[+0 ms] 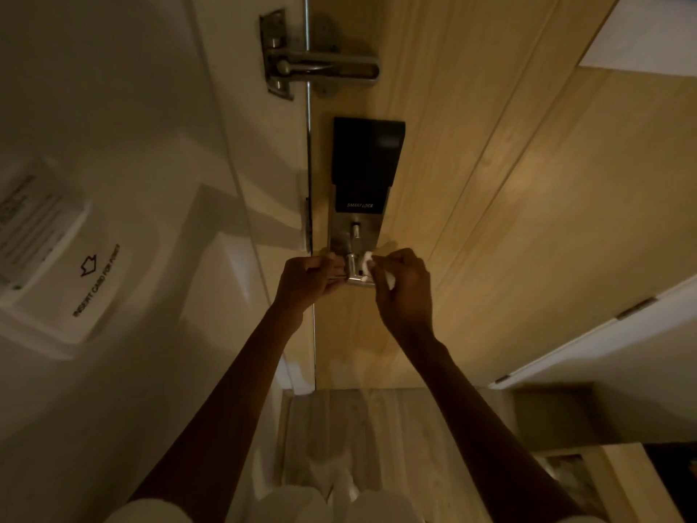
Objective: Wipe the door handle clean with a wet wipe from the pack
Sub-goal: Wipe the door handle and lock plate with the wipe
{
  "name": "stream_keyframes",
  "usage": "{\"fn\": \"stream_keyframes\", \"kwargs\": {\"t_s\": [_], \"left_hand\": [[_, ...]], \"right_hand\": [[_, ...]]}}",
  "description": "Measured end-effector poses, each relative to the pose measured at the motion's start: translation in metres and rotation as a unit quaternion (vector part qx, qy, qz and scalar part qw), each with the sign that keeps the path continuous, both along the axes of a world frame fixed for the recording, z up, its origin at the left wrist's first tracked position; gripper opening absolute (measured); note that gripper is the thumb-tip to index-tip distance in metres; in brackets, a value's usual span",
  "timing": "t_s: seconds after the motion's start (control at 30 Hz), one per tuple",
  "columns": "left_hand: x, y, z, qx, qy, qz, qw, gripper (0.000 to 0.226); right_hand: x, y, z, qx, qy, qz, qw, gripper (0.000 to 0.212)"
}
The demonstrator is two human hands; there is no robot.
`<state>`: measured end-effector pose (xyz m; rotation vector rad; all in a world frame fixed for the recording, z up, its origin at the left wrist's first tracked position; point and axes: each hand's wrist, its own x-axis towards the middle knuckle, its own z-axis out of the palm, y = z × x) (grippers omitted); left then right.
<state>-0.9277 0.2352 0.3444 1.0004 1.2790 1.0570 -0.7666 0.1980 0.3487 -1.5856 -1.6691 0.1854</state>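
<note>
In the centre of the frame, both hands meet at the door handle (356,275), the metal lever at the bottom of the smart lock (362,190) on the wooden door (490,220). The right hand (403,288) is closed around a crumpled white wet wipe (367,263) and presses it against the lever near its pivot; a second bit of white shows lower between the fingers. The left hand (307,277) is curled at the left end of the lever, near the door edge, and seems to grip it to keep it steady, though the light is dim and I cannot see the fingers clearly. The pack of wipes is not visible anywhere in the view.

I judge that the wiping is in progress. Several things could go wrong from here. The wipe is bunched small, so it may slip from the fingers if the hand rubs hard, or it may clean only a narrow part of the lever. The area under the left hand stays dirty unless that hand moves away. Pressing down on the lever may unlatch the door. The swing bar latch (320,66) in the upper centre is well apart from the hands.
</note>
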Motion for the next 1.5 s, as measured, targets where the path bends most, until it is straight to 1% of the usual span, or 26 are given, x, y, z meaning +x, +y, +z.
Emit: {"fn": "stream_keyframes", "kwargs": {"t_s": [0.1, 0.2, 0.37, 0.5, 0.57, 0.67, 0.73, 0.77, 0.83, 0.9, 1.0, 1.07, 1.13, 1.2, 1.23, 1.27, 1.3, 1.33, 1.4, 1.43, 1.5], "left_hand": [[0.000, -0.001, 0.003, 0.008, -0.002, -0.009, 1.000, 0.019], [0.001, 0.001, 0.002, 0.016, 0.018, -0.012, 1.000, 0.021], [0.003, 0.000, 0.004, 0.011, 0.008, -0.002, 1.000, 0.020], [0.004, 0.000, 0.003, 0.012, 0.011, 0.000, 1.000, 0.018], [0.004, 0.001, 0.001, 0.018, 0.025, 0.000, 1.000, 0.021], [0.005, 0.002, 0.001, 0.025, 0.039, 0.003, 0.999, 0.024], [0.005, 0.002, 0.001, 0.026, 0.039, 0.003, 0.999, 0.022], [0.005, 0.002, 0.002, 0.028, 0.042, 0.002, 0.999, 0.022], [0.005, 0.001, 0.001, 0.032, 0.049, 0.002, 0.998, 0.022], [0.005, 0.001, 0.001, 0.029, 0.044, 0.002, 0.999, 0.023], [0.003, 0.002, 0.003, 0.012, 0.022, -0.006, 1.000, 0.025], [0.002, 0.003, 0.003, 0.008, 0.027, -0.012, 1.000, 0.025], [0.002, 0.003, 0.005, 0.008, 0.030, -0.010, 0.999, 0.022], [0.002, 0.003, 0.007, 0.015, 0.033, -0.017, 0.999, 0.022], [0.002, 0.003, 0.007, 0.017, 0.031, -0.020, 0.999, 0.021], [0.001, 0.003, 0.007, 0.019, 0.029, -0.019, 0.999, 0.020], [0.000, 0.003, 0.007, 0.024, 0.031, -0.015, 0.999, 0.019], [-0.002, 0.003, 0.006, 0.033, 0.040, -0.010, 0.999, 0.018], [-0.008, 0.004, 0.003, 0.061, 0.072, 0.012, 0.996, 0.015], [-0.011, 0.005, 0.002, 0.075, 0.082, 0.021, 0.994, 0.013], [-0.014, 0.006, 0.003, 0.095, 0.089, 0.038, 0.991, 0.012]], "right_hand": [[0.001, -0.003, -0.007, 0.002, -0.015, 0.035, 0.999, 0.025], [0.006, -0.003, -0.010, -0.009, -0.012, 0.035, 0.999, 0.025], [0.019, 0.000, -0.008, -0.021, 0.036, 0.025, 0.999, 0.023], [0.014, 0.001, -0.002, -0.004, 0.081, 0.020, 0.996, 0.016], [0.011, 0.000, -0.003, 0.003, 0.049, 0.038, 0.998, 0.017], [0.016, -0.001, -0.013, -0.010, -0.058, 0.062, 0.996, 0.027], [0.028, -0.002, -0.020, -0.006, -0.109, 0.088, 0.990, 0.025], [0.035, -0.002, -0.023, -0.001, -0.124, 0.096, 0.988, 0.024], [0.046, -0.002, -0.025, 0.004, -0.130, 0.079, 0.988, 0.022], [0.041, -0.003, -0.025, 0.013, -0.117, 0.061, 0.991, 0.022], [0.019, -0.008, -0.020, 0.038, -0.091, 0.101, 0.990, 0.021], [0.018, -0.008, -0.015, 0.044, -0.084, 0.108, 0.990, 0.017], [0.029, -0.006, -0.007, 0.032, -0.044, 0.075, 0.996, 0.014], [0.041, -0.003, 0.001, 0.045, 0.011, 0.019, 0.999, 0.014], [0.041, -0.002, 0.002, 0.057, 0.032, 0.005, 0.998, 0.014], [0.035, -0.003, 0.003, 0.065, 0.044, 0.012, 0.997, 0.015], [0.025, -0.005, 0.001, 0.063, 0.039, 0.038, 0.996, 0.016], [0.014, -0.009, -0.005, 0.050, 0.016, 0.070, 0.996, 0.019], [0.003, -0.017, -0.021, 0.030, -0.066, 0.109, 0.991, 0.026], [0.007, -0.019, -0.026, 0.032, -0.099, 0.112, 0.988, 0.030], [0.024, -0.019, -0.029, 0.046, -0.120, 0.096, 0.987, 0.033]]}}
